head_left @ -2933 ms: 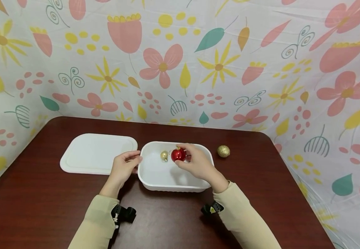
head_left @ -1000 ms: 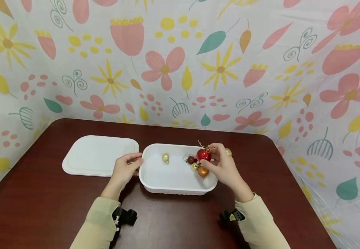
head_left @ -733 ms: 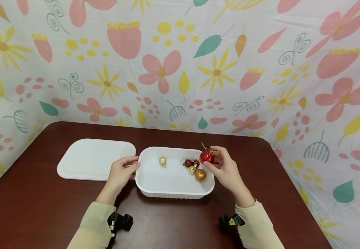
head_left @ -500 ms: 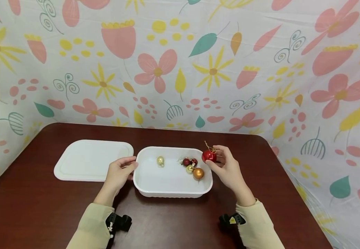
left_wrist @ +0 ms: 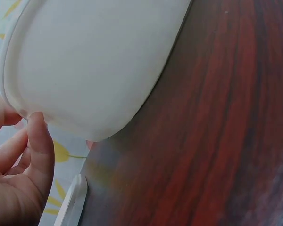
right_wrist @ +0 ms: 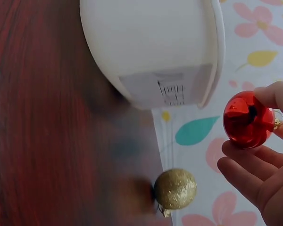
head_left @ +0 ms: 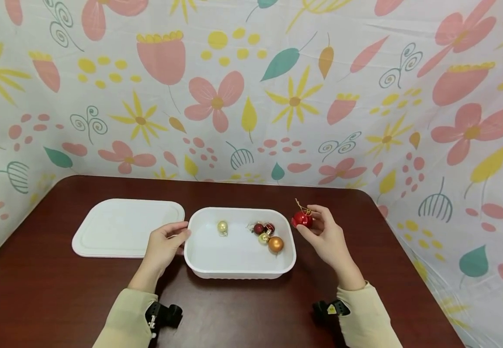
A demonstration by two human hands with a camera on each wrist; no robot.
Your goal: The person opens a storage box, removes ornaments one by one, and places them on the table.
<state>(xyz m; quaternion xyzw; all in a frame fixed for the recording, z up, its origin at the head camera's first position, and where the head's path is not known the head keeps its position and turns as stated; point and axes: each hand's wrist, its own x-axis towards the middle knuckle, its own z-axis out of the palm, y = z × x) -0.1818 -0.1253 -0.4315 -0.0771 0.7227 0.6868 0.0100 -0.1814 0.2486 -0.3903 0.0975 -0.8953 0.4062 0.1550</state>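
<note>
My right hand (head_left: 330, 241) pinches a shiny red Christmas ball (head_left: 302, 219) by its side, just right of the white container (head_left: 234, 267). The ball has a gold cap and a gold string loop pointing up. My left hand (head_left: 161, 249) holds the container's left rim, thumb and fingers at the edge. Inside the container, a small pale gold ball (head_left: 222, 227) lies at the left. Grouped at the right are a dark red bauble (head_left: 258, 228), another red one beside it, a small gold bauble (head_left: 264, 238) and a copper-orange ball (head_left: 276, 244).
A white lid (head_left: 125, 227) lies flat on the brown table (head_left: 234, 314), left of the container. In the right wrist view a gold glitter ball (right_wrist: 175, 189) rests on the table; the right hand hides it in the head view. A flower-patterned cloth (head_left: 251, 96) hangs behind.
My right hand has carried the red ball rightward, from above the container out past its right rim. More baubles inside have come into view. The left hand stays at the left rim.
</note>
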